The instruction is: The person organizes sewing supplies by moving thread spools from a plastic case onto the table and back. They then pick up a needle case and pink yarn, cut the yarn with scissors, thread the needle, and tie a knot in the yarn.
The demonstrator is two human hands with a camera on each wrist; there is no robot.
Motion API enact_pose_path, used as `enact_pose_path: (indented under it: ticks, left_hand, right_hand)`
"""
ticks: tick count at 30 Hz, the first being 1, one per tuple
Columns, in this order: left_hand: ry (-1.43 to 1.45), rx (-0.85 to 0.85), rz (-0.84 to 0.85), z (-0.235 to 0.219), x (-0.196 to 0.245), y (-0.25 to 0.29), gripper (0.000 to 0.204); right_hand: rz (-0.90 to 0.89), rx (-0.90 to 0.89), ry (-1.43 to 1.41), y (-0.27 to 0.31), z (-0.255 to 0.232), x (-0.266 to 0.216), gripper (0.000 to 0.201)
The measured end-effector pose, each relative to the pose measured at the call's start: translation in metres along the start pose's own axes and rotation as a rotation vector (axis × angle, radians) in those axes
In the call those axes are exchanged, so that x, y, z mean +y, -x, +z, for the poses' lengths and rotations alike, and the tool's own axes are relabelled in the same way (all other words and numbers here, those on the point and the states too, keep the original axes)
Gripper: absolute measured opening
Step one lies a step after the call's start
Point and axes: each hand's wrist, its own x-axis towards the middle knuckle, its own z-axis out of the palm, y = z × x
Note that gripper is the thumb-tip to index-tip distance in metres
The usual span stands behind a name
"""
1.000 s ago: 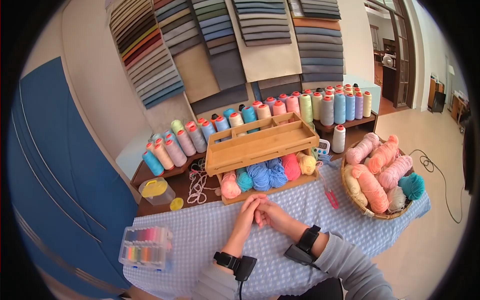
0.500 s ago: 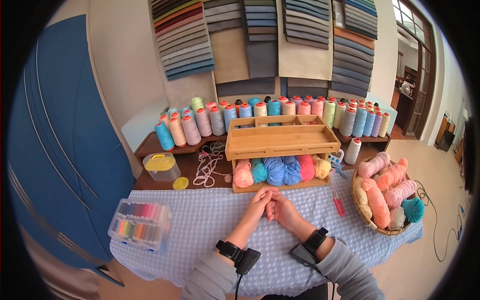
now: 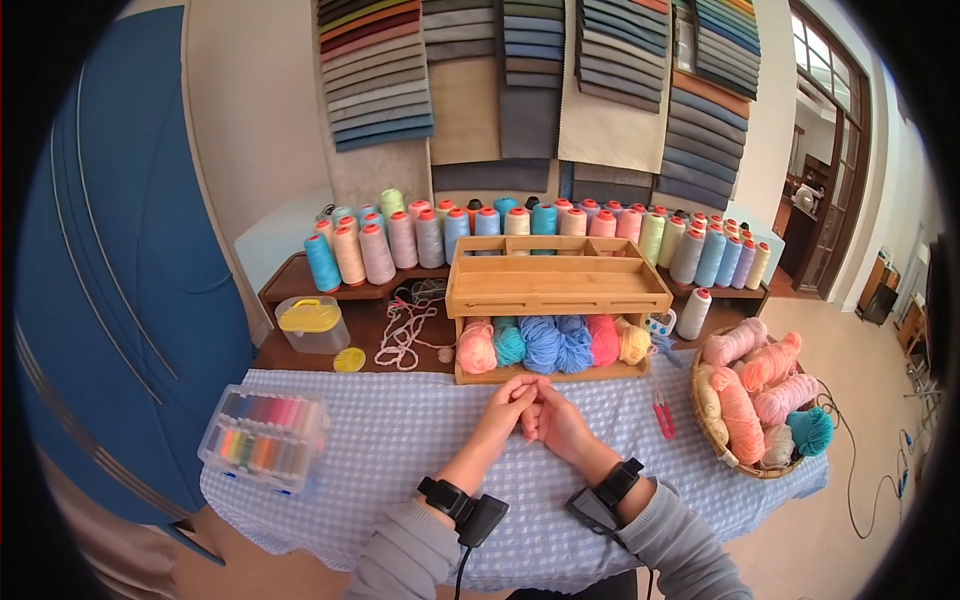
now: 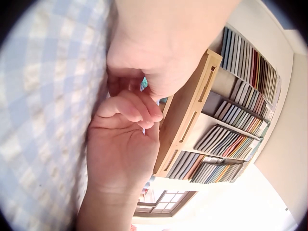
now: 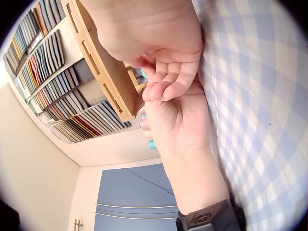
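My left hand [image 3: 503, 412] and right hand [image 3: 560, 422] meet at the fingers above the blue checked tablecloth [image 3: 390, 420], in front of the wooden organizer [image 3: 560, 300]. Seen from the left wrist, the right hand [image 4: 122, 149] has its palm turned up and its fingers loosely bent against the left. From the right wrist, the right fingers lie over the left hand [image 5: 178, 118]. No object shows between the hands. Just beyond them, in the organizer's lower level, sits a row of yarn balls, with blue yarn [image 3: 541, 345] in the middle.
At left stands a clear case of thread spools [image 3: 262, 435], with a yellow-lidded tub [image 3: 313, 325] and white cord [image 3: 405, 335] behind. Pink-handled snips [image 3: 664, 416] lie right of the hands, near a yarn basket [image 3: 712, 437]. Thread cones [image 3: 376, 255] line the back shelf.
The head view has turned and tilted, so the table appears more level and slightly shifted. Both hands stay together in nearly the same pose.
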Motion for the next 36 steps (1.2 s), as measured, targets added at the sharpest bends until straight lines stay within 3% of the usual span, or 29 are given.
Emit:
enact_pose_path:
  ticks: [23, 31, 36]
  left_hand:
    - [-0.021, -0.063, -0.032, -0.0040, 0.0096, 0.0056, 0.026]
    - [-0.011, -0.029, -0.062, -0.0052, 0.0066, 0.0036, 0.027]
    - [0.051, -0.103, -0.073, -0.0063, 0.0070, 0.0043, 0.033]
  right_hand:
    - [-0.008, -0.094, 0.024, 0.0030, 0.0009, -0.0043, 0.039]
    - [-0.029, -0.075, 0.006, 0.0030, 0.0027, -0.0035, 0.041]
    - [-0.069, 0.015, -0.023, -0.0001, -0.0031, -0.0026, 0.039]
